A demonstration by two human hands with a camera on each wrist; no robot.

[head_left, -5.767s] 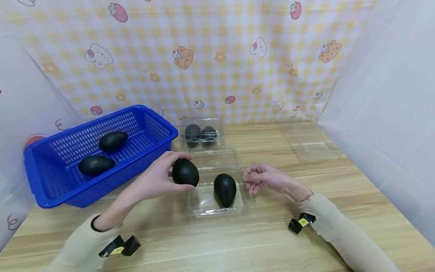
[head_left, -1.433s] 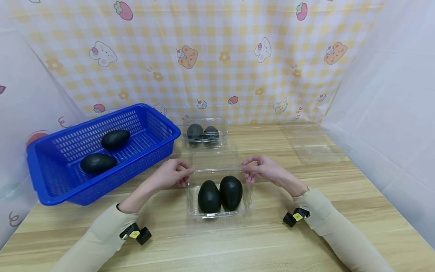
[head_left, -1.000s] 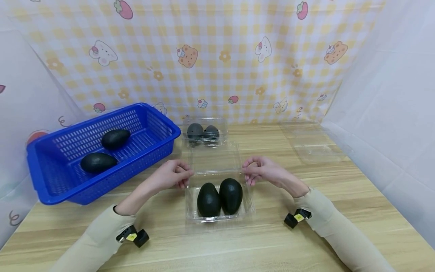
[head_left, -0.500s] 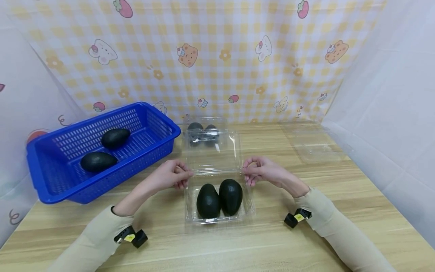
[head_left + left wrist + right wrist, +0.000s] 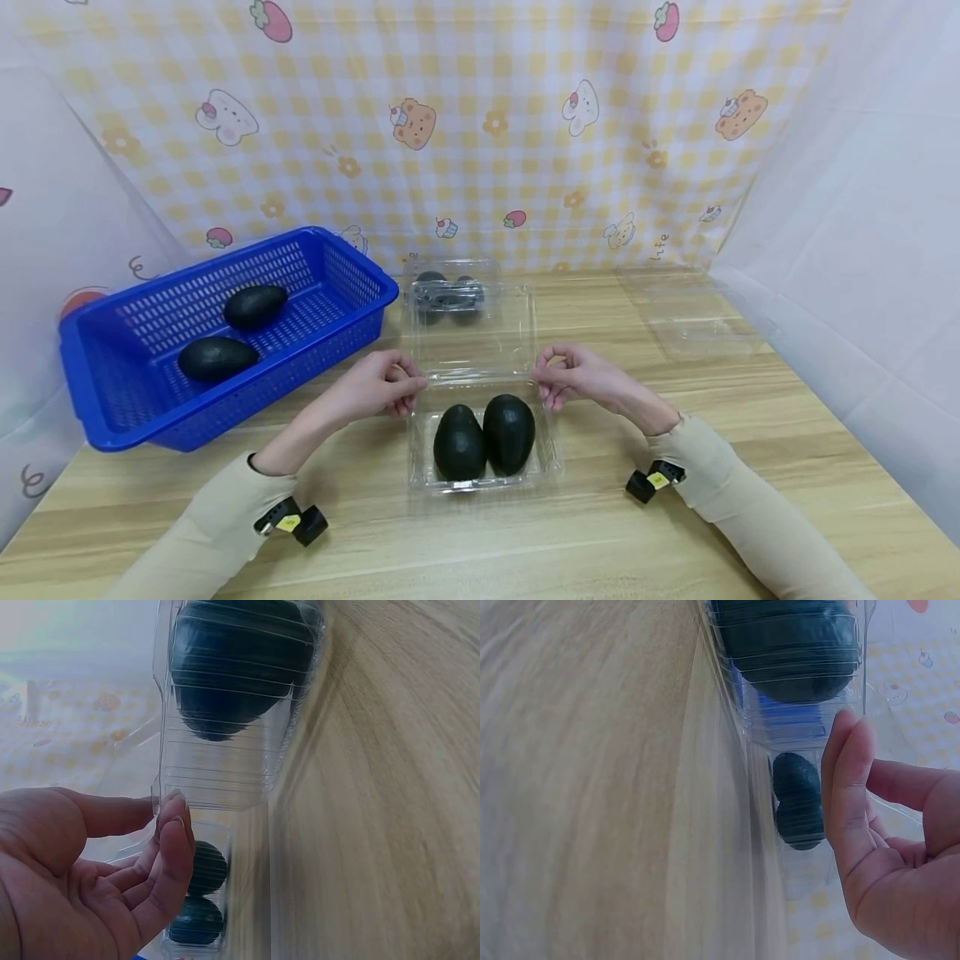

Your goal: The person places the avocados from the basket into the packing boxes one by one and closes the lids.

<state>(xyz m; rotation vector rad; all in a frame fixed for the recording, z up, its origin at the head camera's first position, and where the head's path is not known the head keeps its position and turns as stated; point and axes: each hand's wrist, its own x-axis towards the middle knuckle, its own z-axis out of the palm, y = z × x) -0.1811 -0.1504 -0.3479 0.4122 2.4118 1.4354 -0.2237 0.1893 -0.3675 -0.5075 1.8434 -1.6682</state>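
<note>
Two dark green avocados, a left one [image 5: 460, 443] and a right one [image 5: 509, 435], lie side by side in a clear plastic clamshell box [image 5: 480, 487] at the table's middle. Its transparent lid [image 5: 476, 337] stands tilted up behind them. At the left end of the hinge side, my left hand [image 5: 378, 385] pinches the box's rim between thumb and fingers. My right hand [image 5: 585, 379] pinches the opposite end likewise. In the left wrist view, the thumb and fingertips of the left hand [image 5: 105, 877] meet at the plastic edge.
A blue basket [image 5: 300, 350] at the left holds two avocados [image 5: 217, 358]. Behind the lid stands another clear box [image 5: 487, 271] with two dark avocados inside. Thin clear plastic containers [image 5: 697, 321] lie at the back right, near the white side curtain.
The left hand has set its avocado in the box beside the other and moved to the rim. Over the last second the lid has swung up from lying low behind the box.
</note>
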